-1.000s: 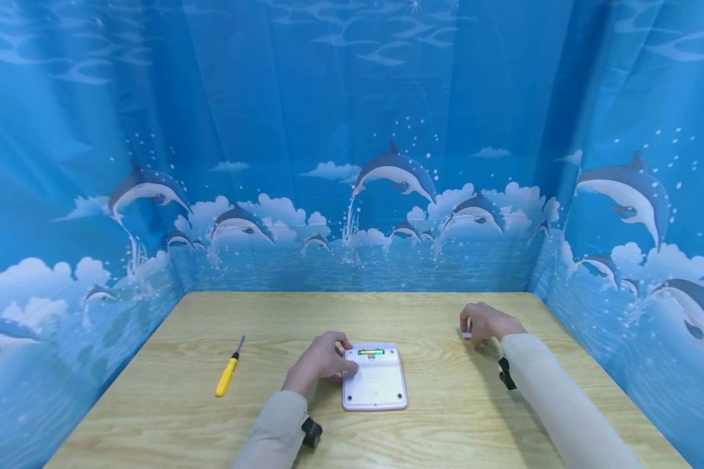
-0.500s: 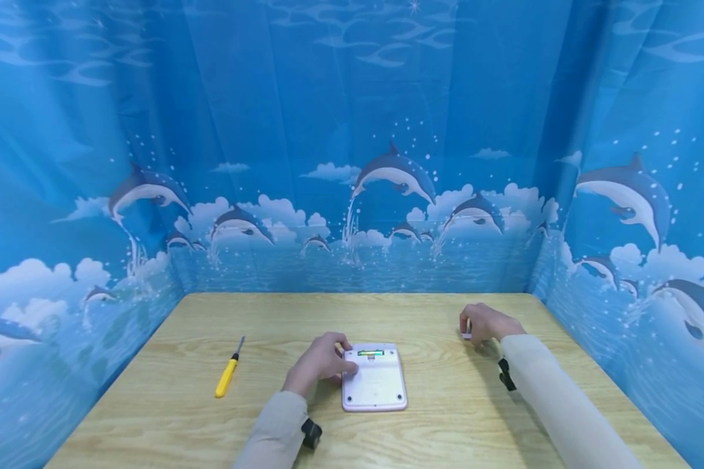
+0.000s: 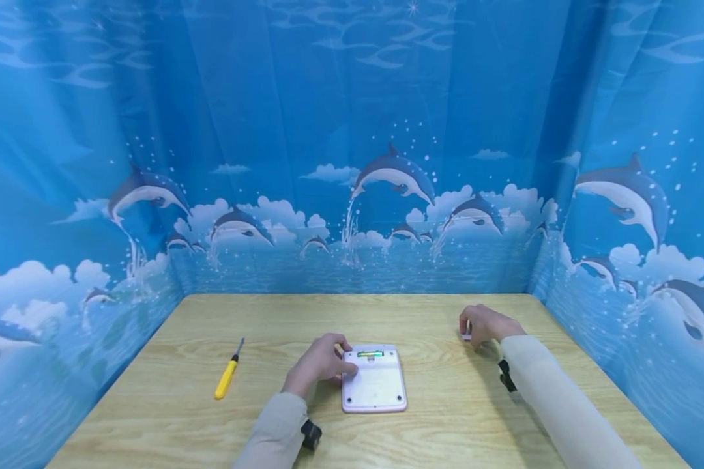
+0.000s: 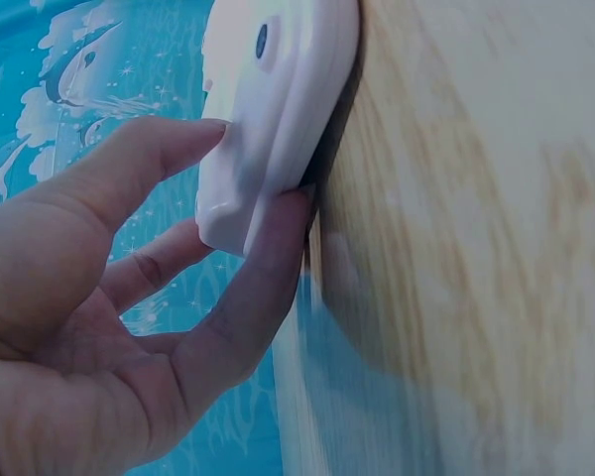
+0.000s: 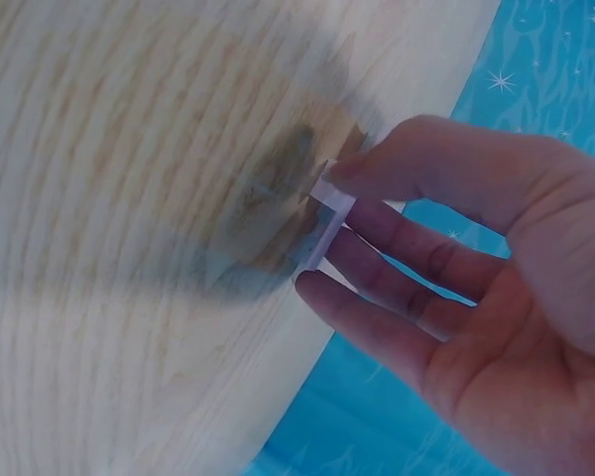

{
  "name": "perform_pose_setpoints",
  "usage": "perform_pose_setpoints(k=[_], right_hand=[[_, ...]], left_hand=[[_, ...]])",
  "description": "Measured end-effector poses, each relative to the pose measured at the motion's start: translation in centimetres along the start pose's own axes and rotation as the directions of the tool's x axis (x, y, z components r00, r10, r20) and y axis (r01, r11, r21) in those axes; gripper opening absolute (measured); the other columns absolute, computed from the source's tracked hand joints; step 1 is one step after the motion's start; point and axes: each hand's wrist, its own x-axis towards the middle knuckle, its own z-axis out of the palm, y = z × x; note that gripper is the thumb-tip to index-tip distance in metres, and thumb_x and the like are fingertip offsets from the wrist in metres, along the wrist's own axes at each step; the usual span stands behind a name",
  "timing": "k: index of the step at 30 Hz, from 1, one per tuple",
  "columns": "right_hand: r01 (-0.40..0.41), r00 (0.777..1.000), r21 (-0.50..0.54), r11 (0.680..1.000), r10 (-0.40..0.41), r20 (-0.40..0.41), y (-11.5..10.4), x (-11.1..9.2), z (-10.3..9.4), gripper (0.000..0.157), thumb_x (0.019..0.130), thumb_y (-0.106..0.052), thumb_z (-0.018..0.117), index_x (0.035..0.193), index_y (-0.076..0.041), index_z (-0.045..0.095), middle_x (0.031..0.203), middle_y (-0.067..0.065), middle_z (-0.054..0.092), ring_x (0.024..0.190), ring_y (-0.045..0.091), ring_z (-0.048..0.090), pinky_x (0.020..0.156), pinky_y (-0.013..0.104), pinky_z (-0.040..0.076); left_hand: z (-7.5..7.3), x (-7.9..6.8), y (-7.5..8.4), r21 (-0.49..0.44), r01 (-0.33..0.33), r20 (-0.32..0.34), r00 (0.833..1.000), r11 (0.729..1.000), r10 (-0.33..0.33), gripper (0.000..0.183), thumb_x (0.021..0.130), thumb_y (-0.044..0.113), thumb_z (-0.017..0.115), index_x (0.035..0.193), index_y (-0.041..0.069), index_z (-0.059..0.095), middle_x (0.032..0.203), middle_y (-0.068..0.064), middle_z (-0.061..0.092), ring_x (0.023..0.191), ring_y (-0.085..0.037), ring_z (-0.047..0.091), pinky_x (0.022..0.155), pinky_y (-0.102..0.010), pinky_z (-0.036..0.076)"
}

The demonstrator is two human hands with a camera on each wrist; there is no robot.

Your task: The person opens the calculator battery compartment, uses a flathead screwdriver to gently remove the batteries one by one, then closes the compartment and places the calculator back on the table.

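A flat white device with a pinkish rim (image 3: pixel 375 385) and small dark feet lies on the table, its battery slot uncovered. Inside the slot shows a green-and-yellow battery (image 3: pixel 370 354). My left hand (image 3: pixel 319 361) pinches the device's left edge; in the left wrist view the thumb presses the upper face and a finger reaches under the rim of the device (image 4: pixel 268 109). Away to the right, my right hand (image 3: pixel 485 324) holds a small white plastic piece, which looks like a battery cover (image 5: pixel 334 198), between thumb and fingers close to the tabletop.
To the left of the device lies a screwdriver (image 3: pixel 227 376) with a yellow handle, its tip pointing away. The wooden table (image 3: pixel 422 436) ends at a blue dolphin-print curtain (image 3: pixel 352 260) at the back and along both sides.
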Motion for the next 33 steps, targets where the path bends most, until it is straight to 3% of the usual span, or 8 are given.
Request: perform_pose_setpoints(k=[4, 10, 14, 19, 23, 33], right_hand=[[0.012, 1.0, -0.006, 1.0, -0.012, 0.01, -0.2, 0.0, -0.1, 0.03, 0.076, 0.001, 0.081, 0.102, -0.012, 0.071, 0.104, 0.009, 0.069, 0.089, 0.022, 0.062, 0.073, 0.039, 0.056], [0.099, 0.995, -0.04, 0.994, -0.1, -0.024, -1.5, 0.2, -0.7, 0.037, 0.083, -0.004, 0.074, 0.12, -0.005, 0.069, 0.12, 0.02, 0.067, 0.107, 0.034, 0.064, 0.084, 0.048, 0.059], [0.18, 0.982, -0.004, 0.984, -0.18, -0.061, -3.4, 0.0, -0.6, 0.037, 0.087, -0.01, 0.075, 0.122, -0.002, 0.067, 0.119, 0.022, 0.068, 0.108, 0.035, 0.065, 0.087, 0.05, 0.059], [0.256, 0.964, 0.092, 0.962, -0.246, -0.103, -6.0, -0.2, 0.6, 0.04, 0.088, -0.013, 0.076, 0.124, 0.001, 0.067, 0.115, 0.023, 0.069, 0.101, 0.029, 0.066, 0.084, 0.043, 0.06], [0.254, 0.966, 0.157, 0.954, -0.242, -0.096, -7.6, -0.3, 1.8, 0.041, 0.09, -0.015, 0.076, 0.128, -0.001, 0.066, 0.113, 0.018, 0.07, 0.097, 0.023, 0.066, 0.081, 0.038, 0.059], [0.234, 0.972, 0.198, 0.952, -0.225, -0.066, -10.6, -0.7, 3.0, 0.038, 0.091, -0.019, 0.077, 0.125, -0.006, 0.068, 0.103, 0.008, 0.072, 0.089, 0.019, 0.066, 0.079, 0.038, 0.058]], left_hand=[[0.0, -0.1, 0.0, -0.004, -0.002, 0.0, 1.0, 1.0, 0.002, 0.028, 0.081, 0.008, 0.086, 0.1, 0.011, 0.066, 0.094, -0.011, 0.062, 0.076, -0.023, 0.063, 0.064, -0.032, 0.061], [0.0, 0.0, -0.1, -0.003, -0.011, 0.007, 1.0, 1.0, 0.011, 0.028, 0.08, 0.007, 0.086, 0.1, 0.01, 0.066, 0.093, -0.011, 0.062, 0.075, -0.023, 0.063, 0.063, -0.032, 0.062], [0.0, 0.0, -0.1, -0.002, -0.01, 0.006, 1.0, 1.0, 0.01, 0.029, 0.08, 0.008, 0.086, 0.101, 0.011, 0.066, 0.093, -0.011, 0.062, 0.075, -0.023, 0.063, 0.063, -0.032, 0.061], [0.0, 0.0, -0.1, -0.005, -0.009, 0.006, 1.0, 1.0, 0.009, 0.029, 0.08, 0.008, 0.086, 0.101, 0.011, 0.066, 0.093, -0.011, 0.062, 0.075, -0.024, 0.063, 0.063, -0.032, 0.061], [0.1, 0.0, -0.1, -0.011, -0.015, 0.008, 1.0, 1.0, 0.015, 0.028, 0.08, 0.006, 0.086, 0.1, 0.01, 0.066, 0.093, -0.011, 0.061, 0.076, -0.023, 0.063, 0.062, -0.032, 0.062], [-0.1, 0.1, -0.2, 0.002, -0.025, 0.009, 1.0, 1.0, 0.025, 0.028, 0.081, 0.008, 0.086, 0.1, 0.011, 0.066, 0.092, -0.01, 0.062, 0.074, -0.022, 0.062, 0.062, -0.031, 0.061]])
